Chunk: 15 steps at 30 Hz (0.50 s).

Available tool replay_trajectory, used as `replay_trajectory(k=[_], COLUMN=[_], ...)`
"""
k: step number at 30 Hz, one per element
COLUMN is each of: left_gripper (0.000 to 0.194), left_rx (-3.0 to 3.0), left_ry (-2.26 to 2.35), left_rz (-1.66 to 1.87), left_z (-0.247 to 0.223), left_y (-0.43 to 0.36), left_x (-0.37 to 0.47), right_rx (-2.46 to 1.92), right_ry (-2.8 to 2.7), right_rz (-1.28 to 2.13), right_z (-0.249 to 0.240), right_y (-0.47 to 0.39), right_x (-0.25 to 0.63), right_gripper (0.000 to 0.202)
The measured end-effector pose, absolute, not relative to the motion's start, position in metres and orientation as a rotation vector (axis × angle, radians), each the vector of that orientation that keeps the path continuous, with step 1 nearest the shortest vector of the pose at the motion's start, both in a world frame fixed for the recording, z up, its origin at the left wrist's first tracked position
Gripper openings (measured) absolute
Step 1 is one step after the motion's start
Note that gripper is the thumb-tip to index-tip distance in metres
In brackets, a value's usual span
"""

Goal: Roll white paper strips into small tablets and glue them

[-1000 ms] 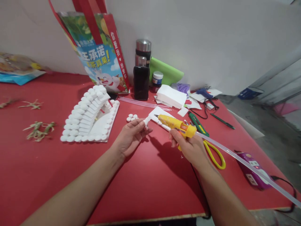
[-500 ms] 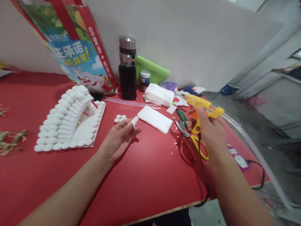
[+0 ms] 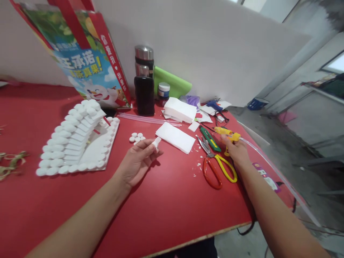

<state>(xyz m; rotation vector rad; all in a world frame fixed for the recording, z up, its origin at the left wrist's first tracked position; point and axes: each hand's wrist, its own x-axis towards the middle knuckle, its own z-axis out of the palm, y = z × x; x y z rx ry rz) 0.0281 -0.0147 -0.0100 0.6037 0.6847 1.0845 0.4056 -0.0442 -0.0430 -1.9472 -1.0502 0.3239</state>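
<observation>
Glue gun (image 3: 227, 134) now lower, in R hand (image 3: 233, 148); handle within grip.

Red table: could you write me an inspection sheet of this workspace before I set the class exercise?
Surface: red table, white scraps beside the scissors.
Work items: stepped white model, white discs, white sheet.
Clutter: shopping bag, steel flask at the back.
Hands: left hand pinches a small white piece; right hand holds the yellow glue gun.
Cables: black cable hangs over the front edge.
Surroundings: blue container on the floor beyond the table.
</observation>
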Motion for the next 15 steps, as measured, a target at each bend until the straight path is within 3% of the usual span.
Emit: replay_trajectory(k=[15], left_gripper=[0.029], left_rx=[0.608], left_ry=[0.65], left_rz=[1.075], left_z=[-0.012], left_y=[-0.017], left_x=[0.026], right_rx=[-2.199], right_ry=[-1.266], right_rz=[0.203], right_z=[-0.037], right_y=[-0.071], right_x=[0.407], right_gripper=[0.052])
